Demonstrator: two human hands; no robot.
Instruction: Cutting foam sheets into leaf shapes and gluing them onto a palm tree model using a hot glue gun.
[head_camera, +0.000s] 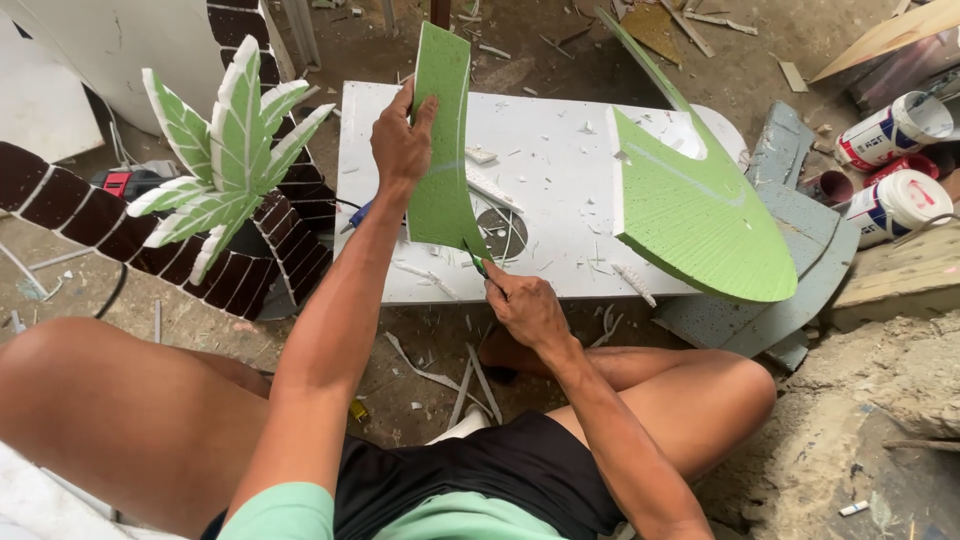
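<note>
My left hand (400, 140) grips the upper edge of a tall, curved green foam piece (440, 150) and holds it upright over a white board (540, 170). My right hand (525, 305) is closed around a small green-handled cutter (477, 262) whose tip meets the lower corner of that foam piece. A larger green foam leaf shape (700, 210) lies on the right part of the board, overhanging its edge. White foam shavings are scattered across the board.
A finished green and white foam leaf (235, 150) stands at left on a brown tiled trunk shape (80, 215). Paint cans (895, 165) and grey foam offcuts (790, 260) sit at right. Scraps litter the dirt floor around my bare legs.
</note>
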